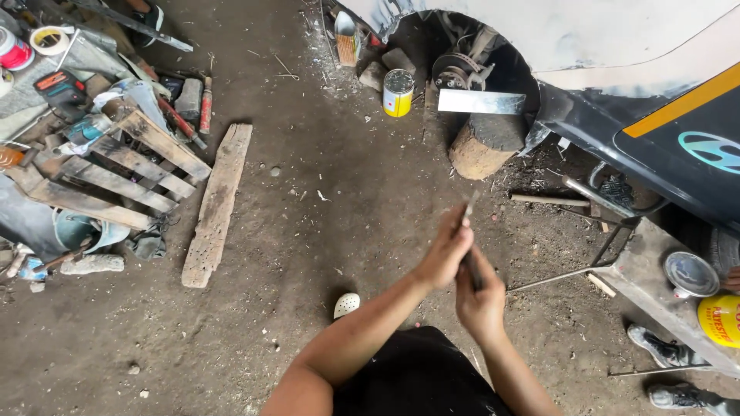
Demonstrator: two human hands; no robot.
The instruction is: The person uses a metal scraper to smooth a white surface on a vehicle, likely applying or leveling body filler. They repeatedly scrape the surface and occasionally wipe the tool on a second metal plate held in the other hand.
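Hands meet mid-air: left hand (pixel 445 250) and right hand (pixel 478 296) grasp a thin metal blade (pixel 469 209).

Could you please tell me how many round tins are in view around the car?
2: one yellow tin stands on the dirt by the wheel arch, another yellow tin sits on the bench at the right edge. Clutter may hide more.

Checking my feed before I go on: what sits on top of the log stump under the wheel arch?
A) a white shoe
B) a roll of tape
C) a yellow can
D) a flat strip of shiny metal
D: a flat strip of shiny metal lies across the log stump under the wheel arch; the yellow can stands on the dirt floor to its left.
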